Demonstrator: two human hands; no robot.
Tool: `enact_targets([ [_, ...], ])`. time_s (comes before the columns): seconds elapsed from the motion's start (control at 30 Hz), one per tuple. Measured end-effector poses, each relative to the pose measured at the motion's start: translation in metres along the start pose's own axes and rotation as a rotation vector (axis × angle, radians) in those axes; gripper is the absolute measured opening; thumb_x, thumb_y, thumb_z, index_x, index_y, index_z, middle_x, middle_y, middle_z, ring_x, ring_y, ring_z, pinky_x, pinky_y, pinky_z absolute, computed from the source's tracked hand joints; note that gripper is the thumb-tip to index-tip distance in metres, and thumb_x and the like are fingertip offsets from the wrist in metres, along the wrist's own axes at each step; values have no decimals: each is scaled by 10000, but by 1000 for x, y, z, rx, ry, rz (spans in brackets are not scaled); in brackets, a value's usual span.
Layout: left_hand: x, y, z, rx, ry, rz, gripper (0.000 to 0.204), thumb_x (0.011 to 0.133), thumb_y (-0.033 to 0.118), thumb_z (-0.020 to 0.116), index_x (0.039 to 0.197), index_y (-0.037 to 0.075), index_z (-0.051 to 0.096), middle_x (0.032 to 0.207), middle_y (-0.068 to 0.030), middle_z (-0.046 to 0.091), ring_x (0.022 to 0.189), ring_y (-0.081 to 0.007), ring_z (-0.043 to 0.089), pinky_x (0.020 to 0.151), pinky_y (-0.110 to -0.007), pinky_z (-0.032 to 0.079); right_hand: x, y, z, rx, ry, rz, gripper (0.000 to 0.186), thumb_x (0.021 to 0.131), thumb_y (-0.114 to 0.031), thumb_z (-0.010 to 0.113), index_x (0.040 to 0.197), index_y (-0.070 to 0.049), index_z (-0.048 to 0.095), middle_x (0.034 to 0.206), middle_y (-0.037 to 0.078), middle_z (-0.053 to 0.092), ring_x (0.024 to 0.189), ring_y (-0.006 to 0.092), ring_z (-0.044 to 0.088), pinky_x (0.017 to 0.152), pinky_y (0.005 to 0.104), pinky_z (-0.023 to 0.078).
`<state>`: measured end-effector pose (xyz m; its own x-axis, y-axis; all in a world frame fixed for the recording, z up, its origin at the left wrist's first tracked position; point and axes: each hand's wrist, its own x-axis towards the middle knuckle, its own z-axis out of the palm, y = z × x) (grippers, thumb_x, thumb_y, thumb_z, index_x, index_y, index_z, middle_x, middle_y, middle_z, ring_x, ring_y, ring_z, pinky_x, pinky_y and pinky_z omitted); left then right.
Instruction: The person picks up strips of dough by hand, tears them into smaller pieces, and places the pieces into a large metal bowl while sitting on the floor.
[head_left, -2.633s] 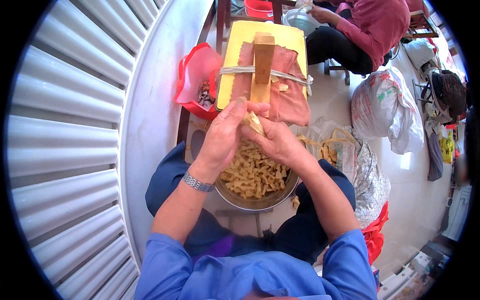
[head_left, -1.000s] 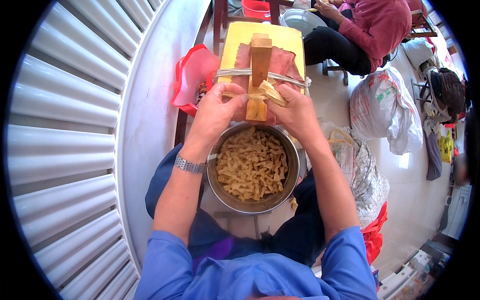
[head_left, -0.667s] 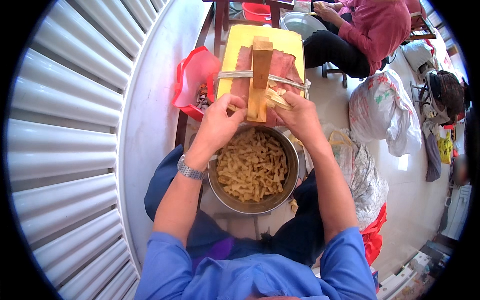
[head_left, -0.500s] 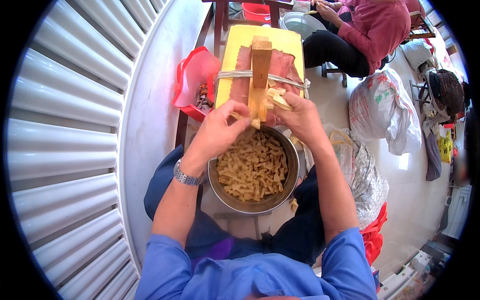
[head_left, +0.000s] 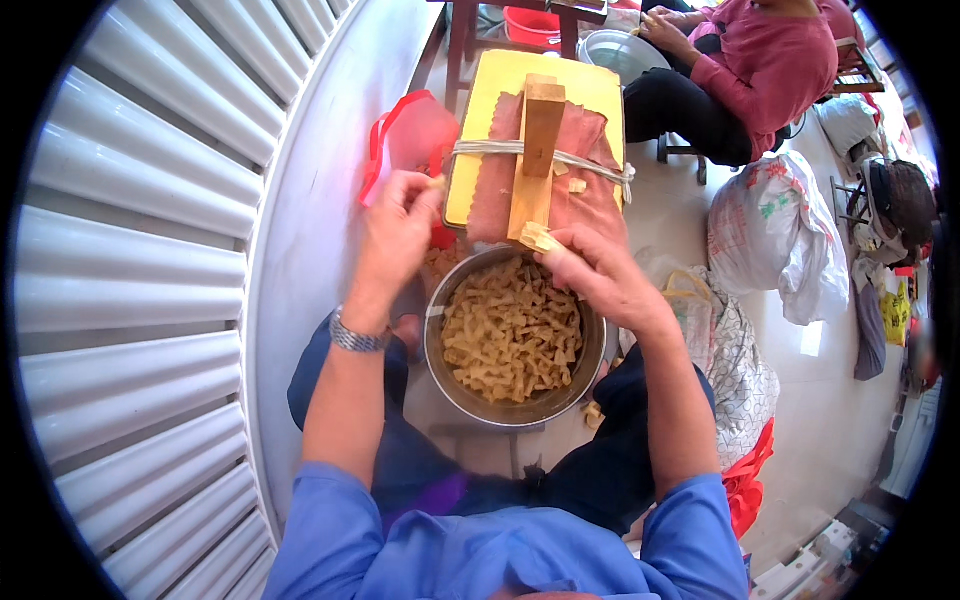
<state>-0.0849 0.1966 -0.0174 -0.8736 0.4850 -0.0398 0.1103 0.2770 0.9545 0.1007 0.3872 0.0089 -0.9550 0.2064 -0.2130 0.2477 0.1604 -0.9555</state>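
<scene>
My right hand (head_left: 600,270) grips a pale yellow, notched food piece (head_left: 540,238) at the near end of a wooden bar (head_left: 530,205). My left hand (head_left: 398,225) is pinched beside the red bag (head_left: 412,135), with a small yellowish bit (head_left: 437,183) at its fingertips. The bar, with an upright wooden block (head_left: 543,125) on it, lies over a pink cloth (head_left: 590,205) on a yellow board (head_left: 490,75). White cord (head_left: 490,147) runs across them. Below my hands, a round metal pot (head_left: 436,365) holds many cut pale yellow pieces (head_left: 510,330).
At the far right another person (head_left: 765,70) in a pink top sits by a pale bucket (head_left: 618,55). A red bucket (head_left: 533,28) stands at the back. To the right are a stuffed white plastic bag (head_left: 765,235) and a red bag (head_left: 748,480). A white radiator (head_left: 140,275) lines the left.
My left hand has moved left from the wooden bar toward the red bag. My right hand has shifted down slightly, keeping a pale piece at the bar's end. The whole view has shifted a little.
</scene>
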Motion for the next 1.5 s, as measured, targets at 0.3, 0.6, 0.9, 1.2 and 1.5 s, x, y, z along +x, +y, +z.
enact_targets([
  [0.3,5,-31,-24,330,-175,56,353,1011,188,543,1284,-33,573,1209,-165,673,1122,-239,631,968,-345,478,-2,11,11,4,18,-52,232,1044,-212,542,958,-13,624,786,-10,563,741,73,533,684,241,459],
  [0.6,-15,-3,-10,197,-278,171,317,1047,217,493,1254,-2,591,1067,-127,676,1009,-209,646,908,-331,499,-1,15,18,-283,130,-456,145,931,-184,666,964,-43,673,883,136,663,850,308,651,760,386,517],
  [0.9,-47,1,21,-383,-516,-186,234,1052,229,527,1089,10,601,903,-49,654,759,-112,610,720,-260,519,9,27,33,-452,361,-764,104,889,-158,670,939,-69,687,944,95,673,911,302,646,783,421,502],
  [1.2,-54,4,40,-564,-491,-220,141,1011,162,599,1048,36,549,871,-46,627,697,-122,581,653,-247,498,-8,39,32,-684,267,-682,73,878,-167,566,887,-110,612,823,72,654,849,281,641,806,424,474],
  [1.5,-139,-29,53,-913,-518,-523,295,1065,367,469,1162,125,606,1019,-16,663,915,-151,647,763,-284,547,-44,40,26,-496,217,-978,102,800,-182,652,889,-134,666,904,23,647,926,231,605,814,372,452],
])
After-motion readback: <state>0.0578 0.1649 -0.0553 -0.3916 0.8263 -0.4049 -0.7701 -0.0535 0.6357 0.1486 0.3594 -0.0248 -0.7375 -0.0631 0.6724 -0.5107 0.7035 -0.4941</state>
